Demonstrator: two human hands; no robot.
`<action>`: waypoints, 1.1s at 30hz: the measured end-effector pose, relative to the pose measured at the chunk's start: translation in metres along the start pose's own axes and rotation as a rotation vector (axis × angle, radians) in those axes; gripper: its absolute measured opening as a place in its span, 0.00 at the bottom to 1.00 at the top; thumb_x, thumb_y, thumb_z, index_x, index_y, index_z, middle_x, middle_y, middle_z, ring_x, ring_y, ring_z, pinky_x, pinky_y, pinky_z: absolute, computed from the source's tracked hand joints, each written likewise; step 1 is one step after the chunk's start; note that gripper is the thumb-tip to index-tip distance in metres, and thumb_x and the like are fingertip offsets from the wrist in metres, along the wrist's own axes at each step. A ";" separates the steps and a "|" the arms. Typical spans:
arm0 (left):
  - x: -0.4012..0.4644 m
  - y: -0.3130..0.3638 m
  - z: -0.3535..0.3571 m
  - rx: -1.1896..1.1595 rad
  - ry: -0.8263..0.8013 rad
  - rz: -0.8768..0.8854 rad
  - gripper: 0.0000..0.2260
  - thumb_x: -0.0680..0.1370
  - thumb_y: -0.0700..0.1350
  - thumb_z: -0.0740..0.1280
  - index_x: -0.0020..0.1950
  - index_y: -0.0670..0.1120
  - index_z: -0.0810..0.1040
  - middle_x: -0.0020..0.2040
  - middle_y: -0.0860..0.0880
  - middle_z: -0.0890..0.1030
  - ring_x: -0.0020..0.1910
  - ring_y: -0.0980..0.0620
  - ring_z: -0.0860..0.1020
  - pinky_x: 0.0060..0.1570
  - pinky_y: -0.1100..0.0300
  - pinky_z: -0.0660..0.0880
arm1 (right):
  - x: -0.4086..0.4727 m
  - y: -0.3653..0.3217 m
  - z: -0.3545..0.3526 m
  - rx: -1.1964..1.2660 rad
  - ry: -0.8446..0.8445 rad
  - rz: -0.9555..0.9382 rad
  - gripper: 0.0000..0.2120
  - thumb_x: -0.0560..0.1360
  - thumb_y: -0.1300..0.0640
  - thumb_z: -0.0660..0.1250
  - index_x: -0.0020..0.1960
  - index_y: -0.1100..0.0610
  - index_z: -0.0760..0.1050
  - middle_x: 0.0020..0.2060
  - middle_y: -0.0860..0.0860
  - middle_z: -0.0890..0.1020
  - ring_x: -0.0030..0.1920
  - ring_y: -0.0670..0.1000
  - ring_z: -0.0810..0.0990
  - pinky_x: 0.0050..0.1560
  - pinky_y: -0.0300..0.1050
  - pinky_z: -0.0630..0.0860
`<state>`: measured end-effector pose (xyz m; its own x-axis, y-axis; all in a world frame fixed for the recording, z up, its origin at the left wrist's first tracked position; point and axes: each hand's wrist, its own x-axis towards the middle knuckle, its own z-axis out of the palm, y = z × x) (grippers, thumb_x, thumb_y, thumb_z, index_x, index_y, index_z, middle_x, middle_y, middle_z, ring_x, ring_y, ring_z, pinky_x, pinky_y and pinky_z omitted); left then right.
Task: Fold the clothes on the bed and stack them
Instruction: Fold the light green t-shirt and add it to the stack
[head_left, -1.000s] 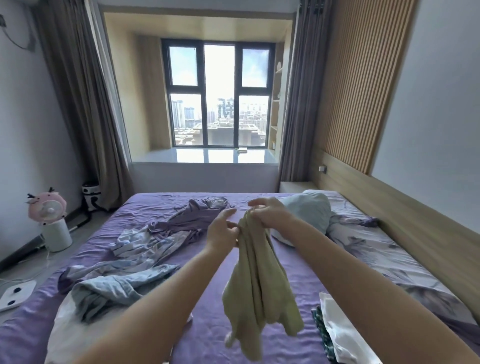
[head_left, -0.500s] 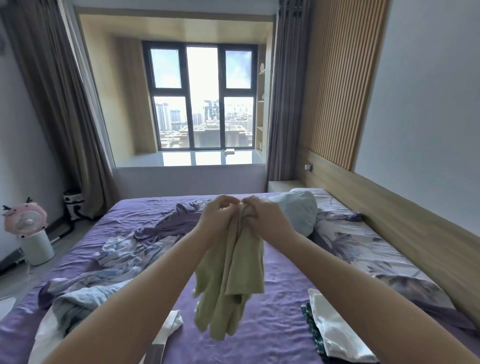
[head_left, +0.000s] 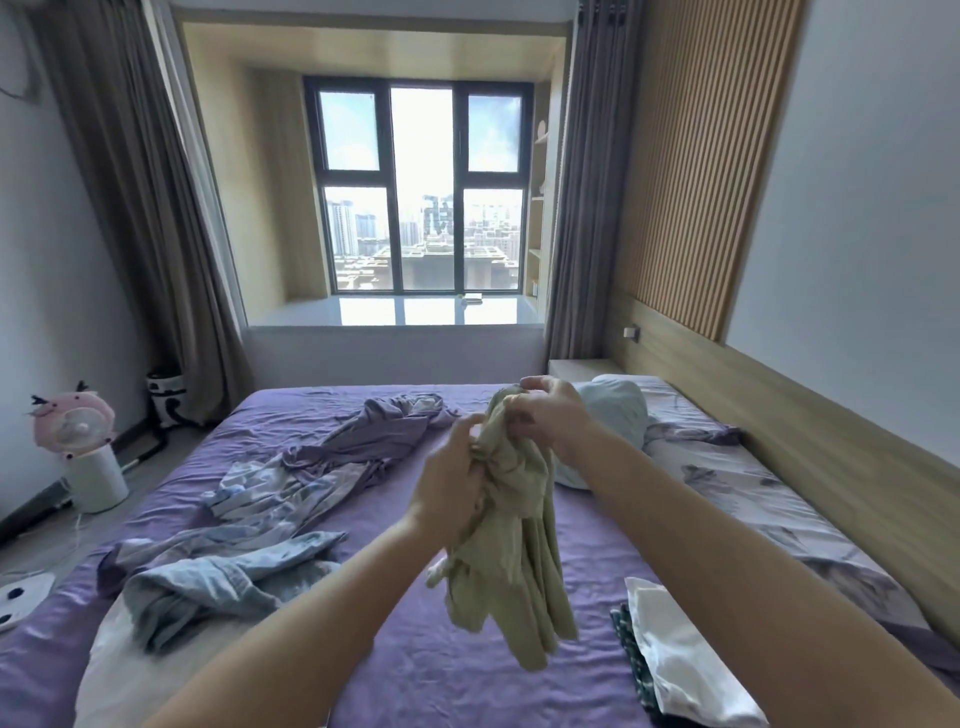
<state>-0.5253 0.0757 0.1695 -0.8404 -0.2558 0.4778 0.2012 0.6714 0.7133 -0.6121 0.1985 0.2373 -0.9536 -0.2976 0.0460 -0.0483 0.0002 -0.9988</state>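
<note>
Two hands hold one pale green soft cotton garment (head_left: 511, 545) in the air above the purple bed sheet (head_left: 415, 670). The right hand (head_left: 553, 415) pinches its top edge; the left hand (head_left: 452, 483), just below that grip, has its fingers curled round the bunched cloth. Left of the grip lie a crumpled light blue denim shirt (head_left: 218, 577) and a purple garment (head_left: 374, 436). Below right lies a folded white cloth (head_left: 675, 660).

free: purple sheet (head_left: 415, 670) below hands | blocked left: rumpled clothes (head_left: 234, 545) | blocked right: folded stack (head_left: 675, 660)
</note>
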 end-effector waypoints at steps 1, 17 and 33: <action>0.008 0.003 -0.003 -0.056 0.023 -0.044 0.16 0.74 0.35 0.64 0.57 0.52 0.72 0.45 0.53 0.79 0.44 0.48 0.79 0.36 0.72 0.69 | -0.004 0.003 -0.002 -0.064 -0.054 -0.016 0.16 0.71 0.65 0.68 0.58 0.58 0.72 0.47 0.54 0.80 0.40 0.50 0.79 0.38 0.41 0.79; 0.026 0.025 -0.026 -0.766 -0.345 -0.415 0.35 0.70 0.46 0.76 0.72 0.42 0.65 0.63 0.42 0.77 0.59 0.46 0.78 0.64 0.47 0.72 | -0.025 0.036 -0.014 -0.384 0.106 -0.159 0.10 0.75 0.65 0.58 0.50 0.58 0.76 0.43 0.56 0.82 0.47 0.57 0.79 0.52 0.51 0.76; 0.008 -0.035 -0.068 0.307 -0.621 -0.263 0.14 0.67 0.36 0.73 0.48 0.48 0.76 0.49 0.47 0.77 0.47 0.51 0.77 0.43 0.58 0.77 | -0.011 -0.023 -0.028 -0.286 0.095 -0.216 0.14 0.80 0.57 0.59 0.36 0.56 0.72 0.29 0.51 0.73 0.33 0.51 0.70 0.33 0.43 0.66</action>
<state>-0.5046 0.0028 0.1836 -0.9897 -0.0556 -0.1320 -0.1194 0.8295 0.5455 -0.6084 0.2288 0.2601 -0.9350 -0.2304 0.2696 -0.3195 0.2177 -0.9222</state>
